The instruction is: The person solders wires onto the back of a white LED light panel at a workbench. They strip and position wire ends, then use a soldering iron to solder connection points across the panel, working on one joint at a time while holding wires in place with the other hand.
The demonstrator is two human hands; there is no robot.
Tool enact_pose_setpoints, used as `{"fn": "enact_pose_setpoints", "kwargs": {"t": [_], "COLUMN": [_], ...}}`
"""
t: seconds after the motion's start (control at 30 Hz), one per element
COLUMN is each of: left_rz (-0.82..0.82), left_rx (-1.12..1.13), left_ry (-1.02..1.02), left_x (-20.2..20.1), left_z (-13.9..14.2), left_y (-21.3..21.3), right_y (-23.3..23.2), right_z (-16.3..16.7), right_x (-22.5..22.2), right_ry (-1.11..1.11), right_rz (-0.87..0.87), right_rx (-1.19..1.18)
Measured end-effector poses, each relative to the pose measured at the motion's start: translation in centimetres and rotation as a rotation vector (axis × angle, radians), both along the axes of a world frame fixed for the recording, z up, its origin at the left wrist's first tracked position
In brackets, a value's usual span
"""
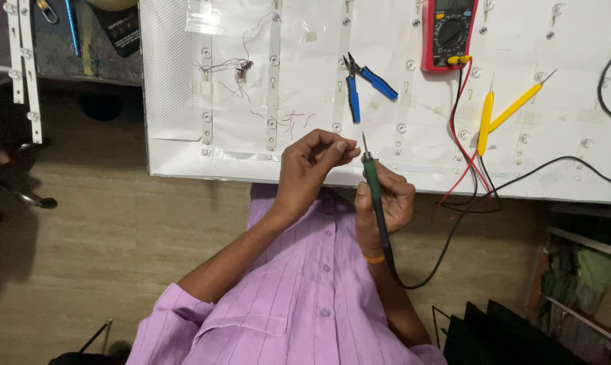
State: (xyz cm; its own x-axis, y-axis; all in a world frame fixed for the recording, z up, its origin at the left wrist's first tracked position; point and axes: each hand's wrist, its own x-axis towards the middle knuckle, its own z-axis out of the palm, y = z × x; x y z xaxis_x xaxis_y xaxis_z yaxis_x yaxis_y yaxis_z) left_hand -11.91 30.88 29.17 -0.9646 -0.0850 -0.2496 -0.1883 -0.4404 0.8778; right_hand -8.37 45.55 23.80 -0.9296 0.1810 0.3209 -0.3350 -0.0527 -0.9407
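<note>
My right hand point(386, 206) grips a green-handled soldering iron point(371, 179), tip pointing up, its black cord running down past my wrist. My left hand point(312, 165) is held just left of the tip, thumb and fingers pinched together on something too small to make out. Both hands hover at the near edge of a white backlight panel point(177, 155) with rows of LED strips point(273, 74).
On the panel lie blue-handled cutters point(366, 84), thin red wire scraps point(234, 67), two yellow probes point(501, 111) and a red multimeter point(449, 30) with red and black leads. Loose LED strips point(22, 67) hang at far left. Shelving stands at lower right.
</note>
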Motion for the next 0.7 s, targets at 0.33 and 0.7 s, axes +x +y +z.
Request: {"fn": "enact_pose_setpoints", "kwargs": {"t": [0.33, 0.7], "left_rz": [-0.070, -0.123], "left_rx": [-0.092, -0.176], "left_ry": [0.112, 0.123], "left_x": [0.9, 1.3], "left_z": [1.0, 1.1], "left_y": [0.4, 0.6], "right_y": [0.3, 1.0], "right_z": [0.1, 0.3], "right_x": [0.5, 1.5], "right_ry": [0.057, 0.070], "right_rz": [-0.027, -0.013], "right_rx": [0.048, 0.065]}}
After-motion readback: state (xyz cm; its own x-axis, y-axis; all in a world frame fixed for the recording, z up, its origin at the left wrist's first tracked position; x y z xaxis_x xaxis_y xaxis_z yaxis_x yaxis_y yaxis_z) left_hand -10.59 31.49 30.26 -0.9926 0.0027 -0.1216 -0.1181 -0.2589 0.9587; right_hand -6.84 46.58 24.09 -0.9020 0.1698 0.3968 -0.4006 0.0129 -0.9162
